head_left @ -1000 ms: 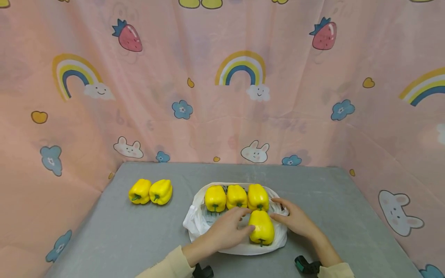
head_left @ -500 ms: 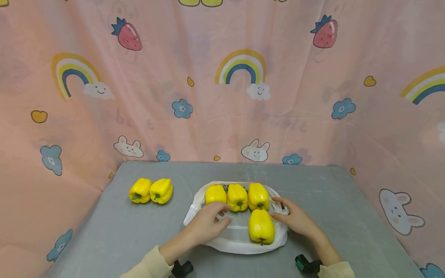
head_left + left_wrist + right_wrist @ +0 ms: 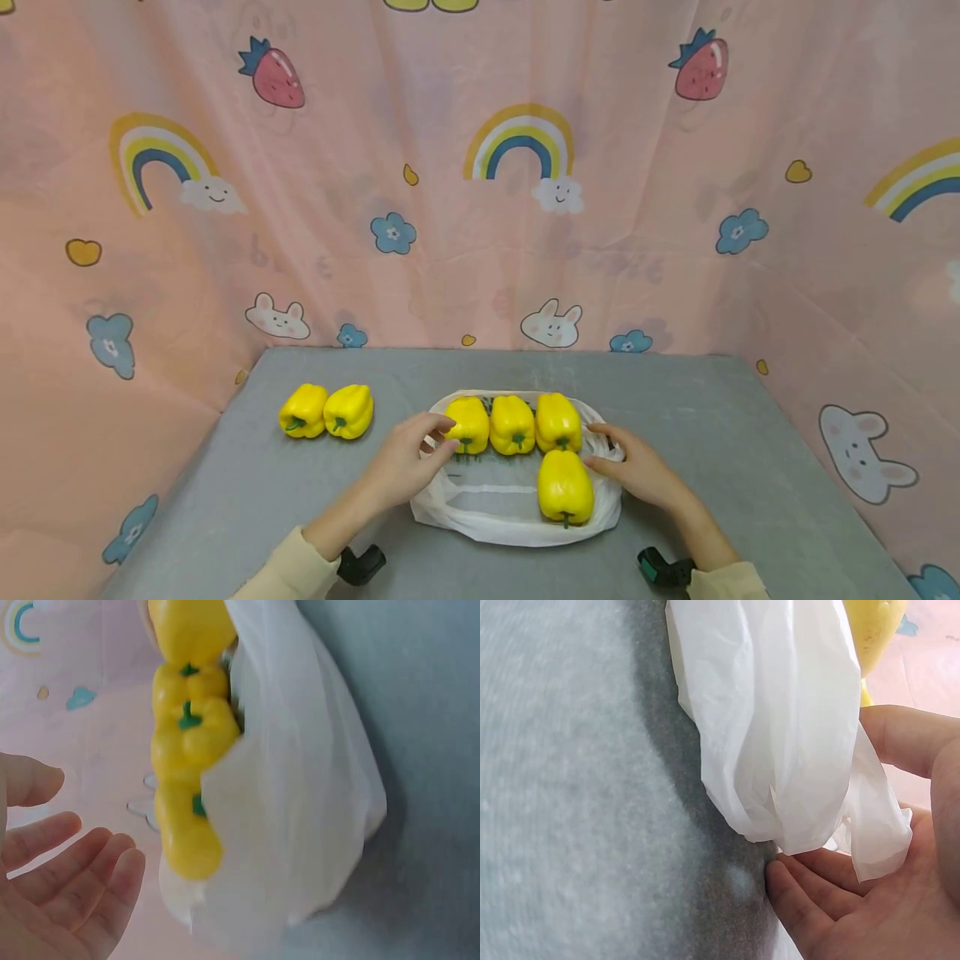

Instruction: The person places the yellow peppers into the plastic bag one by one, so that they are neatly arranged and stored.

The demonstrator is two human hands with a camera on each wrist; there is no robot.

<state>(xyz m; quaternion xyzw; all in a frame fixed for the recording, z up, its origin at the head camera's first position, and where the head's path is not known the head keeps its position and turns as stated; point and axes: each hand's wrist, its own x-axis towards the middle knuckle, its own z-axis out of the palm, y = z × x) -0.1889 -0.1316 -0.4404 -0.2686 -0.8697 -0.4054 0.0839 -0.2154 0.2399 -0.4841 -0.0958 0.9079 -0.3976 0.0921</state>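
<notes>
A white plastic bag (image 3: 495,533) lies spread on the table with its mouth facing up. Inside, three yellow bell peppers (image 3: 513,425) form a back row, and another yellow bell pepper (image 3: 566,490) sits in front at the right. My left hand (image 3: 408,458) is at the bag's left rim, fingers loosely bent; the left wrist view shows the palm with nothing in it. At the right side, my right hand (image 3: 637,467) holds the bag's edge. In the right wrist view the thumb is against the white plastic (image 3: 780,735) and the fingers are behind it, a loose handle between them.
Two more yellow bell peppers (image 3: 326,412) lie side by side on the grey table (image 3: 217,500), left of the bag. A pink patterned curtain (image 3: 480,275) hangs behind. Black devices (image 3: 663,569) are strapped at both wrists.
My left hand has moved left from beside the front pepper to the bag's left rim, and the rim there has been drawn in. The right hand has stayed in place.
</notes>
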